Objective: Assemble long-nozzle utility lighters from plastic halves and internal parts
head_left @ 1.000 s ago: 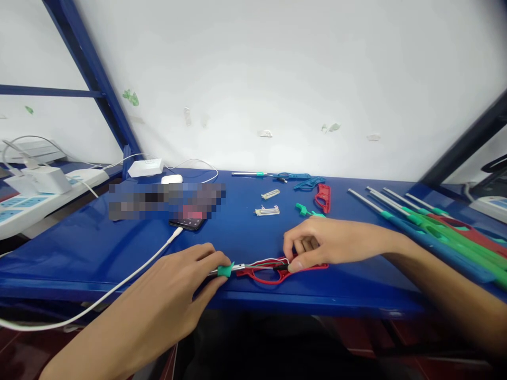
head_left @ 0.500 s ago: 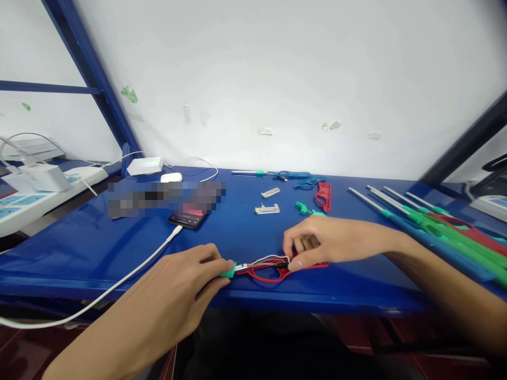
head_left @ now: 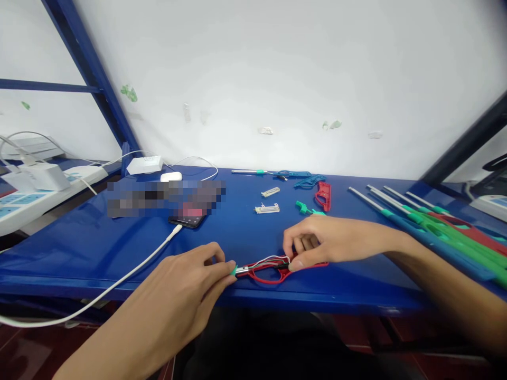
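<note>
A red lighter half-shell (head_left: 266, 279) lies near the table's front edge, with thin wires along it. My left hand (head_left: 198, 277) pinches a green collar (head_left: 234, 271) at the left end, where a short metal tube (head_left: 242, 269) runs into the shell. At the handle end, the thumb and fingers of my right hand (head_left: 312, 245) close on a small black part (head_left: 283, 266) inside the shell; the fingertips partly cover it. A white wire (head_left: 273, 257) arches over to that part. The rest of the handle is hidden under my right hand.
Farther back lie pale lighter inserts (head_left: 267, 209), green pieces (head_left: 303, 207), another red half-shell (head_left: 324, 196) and an opened blue lighter (head_left: 291, 174). Several long lighters (head_left: 439, 232) rest at right. A phone (head_left: 188, 219) with a white cable (head_left: 130, 279) is at left.
My left hand has shifted slightly right, its fingers now covering more of the green collar, which sits closer to the red shell. My right hand has stayed in place.
</note>
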`<state>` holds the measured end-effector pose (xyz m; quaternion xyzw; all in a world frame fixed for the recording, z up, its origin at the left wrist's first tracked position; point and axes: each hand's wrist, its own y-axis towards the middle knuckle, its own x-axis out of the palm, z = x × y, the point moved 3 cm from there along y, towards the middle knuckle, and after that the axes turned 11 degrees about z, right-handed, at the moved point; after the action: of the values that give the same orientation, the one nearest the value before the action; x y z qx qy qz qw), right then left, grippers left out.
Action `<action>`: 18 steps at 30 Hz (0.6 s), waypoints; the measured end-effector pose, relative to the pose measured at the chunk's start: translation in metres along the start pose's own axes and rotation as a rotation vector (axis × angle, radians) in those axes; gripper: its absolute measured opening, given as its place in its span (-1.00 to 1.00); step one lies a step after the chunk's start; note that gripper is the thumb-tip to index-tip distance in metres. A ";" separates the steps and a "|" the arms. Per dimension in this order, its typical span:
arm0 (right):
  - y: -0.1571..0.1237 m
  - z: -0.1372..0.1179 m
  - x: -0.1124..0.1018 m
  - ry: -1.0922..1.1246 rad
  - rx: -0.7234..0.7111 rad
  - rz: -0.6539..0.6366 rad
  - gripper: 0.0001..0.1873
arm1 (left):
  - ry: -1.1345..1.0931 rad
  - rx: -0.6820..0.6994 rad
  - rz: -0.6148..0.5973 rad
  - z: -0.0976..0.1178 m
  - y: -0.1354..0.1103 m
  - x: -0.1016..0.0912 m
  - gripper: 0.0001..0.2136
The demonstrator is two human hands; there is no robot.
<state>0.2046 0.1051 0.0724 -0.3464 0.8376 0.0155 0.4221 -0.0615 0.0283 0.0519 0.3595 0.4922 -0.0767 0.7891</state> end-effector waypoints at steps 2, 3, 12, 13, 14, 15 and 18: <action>0.000 0.000 0.000 0.000 0.001 -0.003 -0.52 | 0.001 0.000 -0.022 -0.002 0.000 0.004 -0.65; 0.001 0.001 0.001 0.000 -0.001 -0.004 -0.52 | 0.009 -0.001 -0.024 -0.004 0.000 0.007 -0.66; 0.000 0.001 0.002 -0.008 -0.017 0.019 -0.55 | -0.024 -0.059 -0.076 -0.015 0.000 0.024 -0.73; 0.000 0.001 0.002 -0.006 -0.020 0.020 -0.55 | -0.021 -0.055 -0.083 -0.016 0.000 0.025 -0.71; 0.000 0.000 0.002 -0.006 -0.022 0.022 -0.55 | -0.020 -0.041 -0.094 -0.016 0.000 0.025 -0.67; 0.001 0.000 0.002 -0.008 -0.024 0.022 -0.56 | -0.021 -0.022 -0.110 -0.015 -0.001 0.026 -0.58; 0.001 -0.001 0.002 -0.016 -0.030 0.029 -0.58 | -0.037 0.010 -0.155 -0.014 -0.002 0.025 -0.34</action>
<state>0.2023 0.1046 0.0711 -0.3404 0.8387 0.0369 0.4234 -0.0599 0.0412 0.0268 0.3228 0.5033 -0.1468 0.7880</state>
